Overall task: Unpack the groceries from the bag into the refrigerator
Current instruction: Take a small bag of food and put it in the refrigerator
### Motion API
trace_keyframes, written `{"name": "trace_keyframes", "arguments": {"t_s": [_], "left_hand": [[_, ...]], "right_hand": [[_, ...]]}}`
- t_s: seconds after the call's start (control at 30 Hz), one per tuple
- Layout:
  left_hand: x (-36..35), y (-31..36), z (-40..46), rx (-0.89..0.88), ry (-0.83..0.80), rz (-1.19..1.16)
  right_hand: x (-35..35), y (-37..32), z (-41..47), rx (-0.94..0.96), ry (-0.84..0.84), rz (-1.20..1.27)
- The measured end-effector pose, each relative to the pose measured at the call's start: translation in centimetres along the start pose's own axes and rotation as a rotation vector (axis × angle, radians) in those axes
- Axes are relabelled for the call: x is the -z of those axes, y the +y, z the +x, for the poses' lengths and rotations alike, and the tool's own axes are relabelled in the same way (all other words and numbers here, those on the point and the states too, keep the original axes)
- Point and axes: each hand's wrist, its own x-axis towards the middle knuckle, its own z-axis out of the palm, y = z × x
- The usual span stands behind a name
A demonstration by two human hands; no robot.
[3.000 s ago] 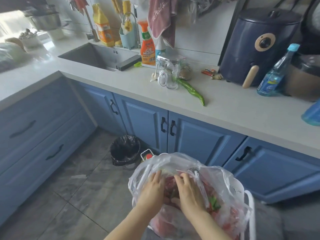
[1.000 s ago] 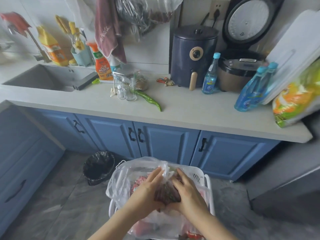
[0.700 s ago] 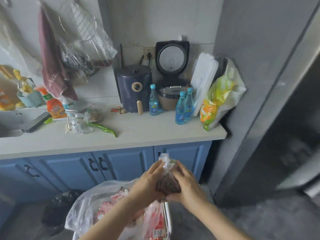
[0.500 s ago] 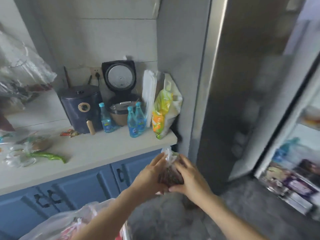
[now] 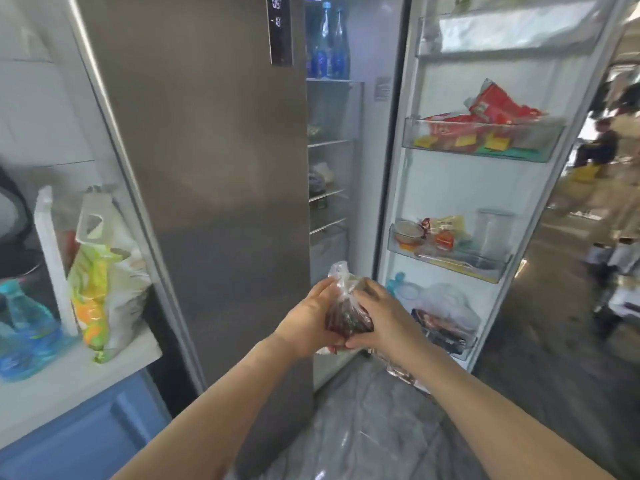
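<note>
Both hands are out in front of the body, cupped round one small clear plastic pouch (image 5: 348,315) of dark red stuff. The left hand (image 5: 306,322) wraps its fingers along the pouch's left side, its thumb up near the knotted, crinkled top. The right hand (image 5: 388,320) closes on the right side and underneath, so the pouch is squeezed between the two palms, clear of any shelf and hanging in the air just before the gap of the refrigerator.

Right behind the hands stands the refrigerator's shut grey left door (image 5: 214,168), with a small lit display (image 5: 278,26) near its top edge. Beside it the inner compartment shows a narrow strip of wire shelves (image 5: 327,195), and blue bottles (image 5: 329,53) stand on the highest one. The right door (image 5: 485,168) is swung wide open. Its middle bin holds red packets (image 5: 498,109); a lower bin carries small tubs and wrapped items (image 5: 436,233); the lowest has a white bag (image 5: 446,303) stuffed into it.

Off to the left, the table (image 5: 69,375) over blue cabinets carries a yellow-green printed sack (image 5: 100,282), a white board (image 5: 52,258) leaning upright, and blue bottles at the edge (image 5: 24,330). Grey tiled floor (image 5: 374,427) lies under the arms.
</note>
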Motion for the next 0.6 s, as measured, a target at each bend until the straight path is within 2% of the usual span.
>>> {"name": "trace_keyframes", "arguments": {"t_s": [0.27,0.6], "left_hand": [[-1.2,-1.2,13.1,-0.079,0.008,0.084],[2.9,-2.3,29.6,-0.13,0.054,0.134]], "right_hand": [[2.9,7.2,8.5,-0.033,0.037,-0.012],[8.3,13.0,23.2,-0.007,0.104,0.002]]}}
